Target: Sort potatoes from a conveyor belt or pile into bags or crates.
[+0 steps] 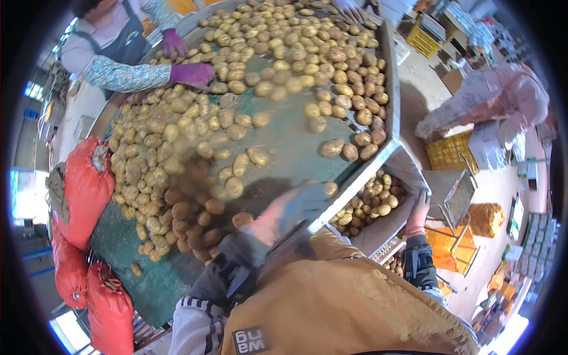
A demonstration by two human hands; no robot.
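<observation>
Piled potatoes (pixel 146 164) cover much of a green sorting table (pixel 284 120) with a metal rim (pixel 355 186). Close to that rim is my left hand (pixel 306 206), gloved and blurred by motion, with a potato (pixel 330 189) at its fingertips; whether it grips the potato cannot be told. Beyond the rim, a light-coloured bag or liner (pixel 410 171) hangs with potatoes (pixel 377 197) inside. My right hand (pixel 418 213) is at the liner's outer edge, its fingers up against it; their hold is partly hidden.
A co-worker in purple gloves (pixel 193 75) handles potatoes at the upper left; another gloved hand (pixel 348 9) is at the table's far end. Full red sacks (pixel 86 191) line the left edge. On the right, a person bends by a yellow crate (pixel 450 153), near a metal-framed chair (pixel 448 195).
</observation>
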